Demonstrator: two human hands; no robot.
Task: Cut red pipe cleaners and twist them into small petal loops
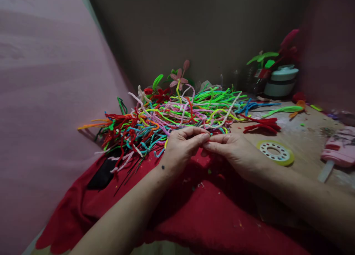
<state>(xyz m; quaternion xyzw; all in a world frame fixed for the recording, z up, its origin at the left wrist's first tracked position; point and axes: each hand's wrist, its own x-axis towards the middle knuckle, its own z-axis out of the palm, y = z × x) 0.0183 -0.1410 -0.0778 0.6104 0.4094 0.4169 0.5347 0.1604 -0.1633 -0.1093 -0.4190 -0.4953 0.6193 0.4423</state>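
My left hand (184,146) and my right hand (231,148) meet fingertip to fingertip over the red cloth. Both are closed in a pinch. A tiny blue-green bit (211,134) shows between the fingertips; the rest of whatever they hold is hidden by the fingers. Just beyond the hands lies a large tangled heap of pipe cleaners (177,112) in green, pink, red, yellow, orange and blue.
A tape roll (274,152) lies right of my hands, with red pipe cleaners (262,126) behind it. At the right edge is a pink popsicle-shaped object (340,148). Pipe-cleaner flowers (179,78) and a lidded jar (281,81) stand behind. Red cloth (194,210) covers the front.
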